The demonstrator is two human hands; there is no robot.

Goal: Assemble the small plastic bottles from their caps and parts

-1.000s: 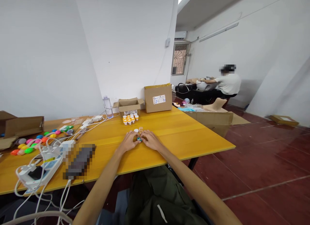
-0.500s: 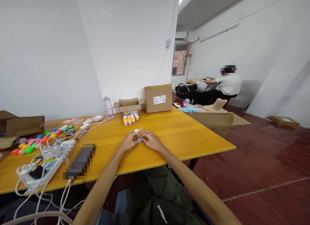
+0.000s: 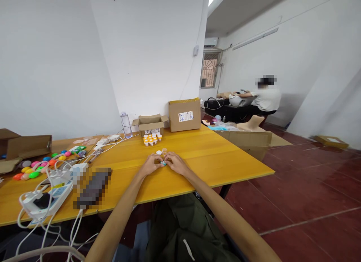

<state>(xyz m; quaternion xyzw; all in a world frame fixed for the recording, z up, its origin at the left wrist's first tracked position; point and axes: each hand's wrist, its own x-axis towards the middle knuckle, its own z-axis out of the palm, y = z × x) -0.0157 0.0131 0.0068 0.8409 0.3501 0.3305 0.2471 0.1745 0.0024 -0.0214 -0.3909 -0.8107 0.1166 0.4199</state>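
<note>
Low over the wooden table (image 3: pixel 214 156), my left hand (image 3: pixel 151 164) and my right hand (image 3: pixel 175 163) meet at the fingertips. Between them they pinch a small teal-and-white piece (image 3: pixel 163 163), too small to name and partly covered by the fingers. Just beyond the fingertips lie a round white lid (image 3: pixel 159 152) and a small clear container (image 3: pixel 164 151), side by side. Farther back stands a tight cluster of small bottles (image 3: pixel 152 138) with white and orange tops.
Behind the bottles are an open carton (image 3: pixel 152 123) and a closed cardboard box (image 3: pixel 184 114). A clear bottle (image 3: pixel 126 124) stands by the wall. Left are colourful balls (image 3: pixel 42 166), a power strip (image 3: pixel 56 196) with cables, and a dark phone-like slab (image 3: pixel 94 187). Another person (image 3: pixel 266 98) sits far right.
The teal piece has turned slightly between my fingertips, and more white shows on it. Both hands stay in nearly the same place.
</note>
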